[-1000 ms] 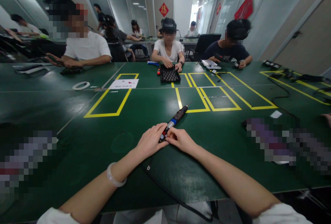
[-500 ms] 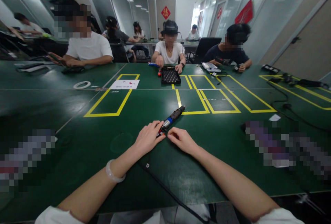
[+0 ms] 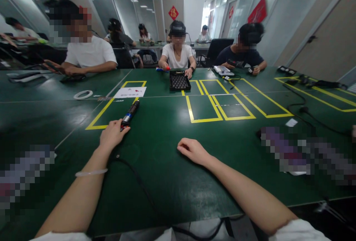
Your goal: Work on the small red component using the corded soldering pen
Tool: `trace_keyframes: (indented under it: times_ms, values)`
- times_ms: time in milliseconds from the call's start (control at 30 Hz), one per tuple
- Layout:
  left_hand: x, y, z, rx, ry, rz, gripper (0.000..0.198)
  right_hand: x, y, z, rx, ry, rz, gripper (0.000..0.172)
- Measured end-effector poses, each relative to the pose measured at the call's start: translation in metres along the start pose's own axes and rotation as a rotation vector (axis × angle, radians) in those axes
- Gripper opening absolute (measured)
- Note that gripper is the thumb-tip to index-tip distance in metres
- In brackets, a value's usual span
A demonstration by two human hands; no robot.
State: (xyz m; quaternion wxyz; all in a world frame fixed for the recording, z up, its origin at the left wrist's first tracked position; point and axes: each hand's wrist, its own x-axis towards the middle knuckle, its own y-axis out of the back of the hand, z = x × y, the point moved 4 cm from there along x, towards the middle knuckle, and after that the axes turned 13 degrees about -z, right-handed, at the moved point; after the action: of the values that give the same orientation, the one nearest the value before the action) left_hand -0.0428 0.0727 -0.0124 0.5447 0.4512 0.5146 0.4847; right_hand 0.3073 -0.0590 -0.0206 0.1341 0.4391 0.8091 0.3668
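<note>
My left hand [image 3: 112, 135], at the left of centre, is wrapped round the rear end of a black tool [image 3: 130, 114] with a silver and blue band. The tool's front end points up and right, over the right edge of a yellow-taped rectangle [image 3: 100, 114]. A black cable [image 3: 139, 181] runs from near my left wrist toward the table's front edge. My right hand [image 3: 194, 151] rests on the green table [image 3: 167, 189] near the centre, its fingers curled and closed, with nothing visible in them.
A printed paper [image 3: 130, 92] and a white ring [image 3: 83, 95] lie beyond the tool. Across the table a person handles a black tray [image 3: 180, 81]. More taped rectangles, cables [image 3: 303, 122] and blurred-out objects lie to the right.
My left hand has moved left and away from me, carrying the tool from the centre to the taped rectangle. The cable has shifted left with it. My right hand has stayed nearly still.
</note>
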Motion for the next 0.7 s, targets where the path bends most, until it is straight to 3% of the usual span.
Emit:
trace_keyframes:
  times_ms: [133, 233, 433, 567, 700]
  values:
    - [0.005, 0.007, -0.061, -0.014, 0.119, -0.029, 0.068, 0.0, 0.0, 0.001, -0.012, -0.005, -0.014, 0.012]
    - [0.001, 0.011, -0.085, -0.024, 0.185, -0.01, 0.065, 0.0, -0.001, 0.002, -0.021, -0.003, -0.018, 0.011]
    - [-0.008, 0.016, -0.081, 0.083, 0.191, 0.188, 0.064, 0.0, 0.0, 0.002, -0.02, 0.002, -0.027, 0.011]
    - [-0.012, 0.013, -0.073, 0.123, 0.187, 0.162, 0.047, 0.0, -0.001, 0.002, -0.022, 0.0, -0.035, 0.01]
    - [-0.017, 0.02, -0.068, 0.122, 0.207, 0.208, 0.044, 0.001, -0.002, 0.003, -0.026, 0.0, -0.04, 0.01]
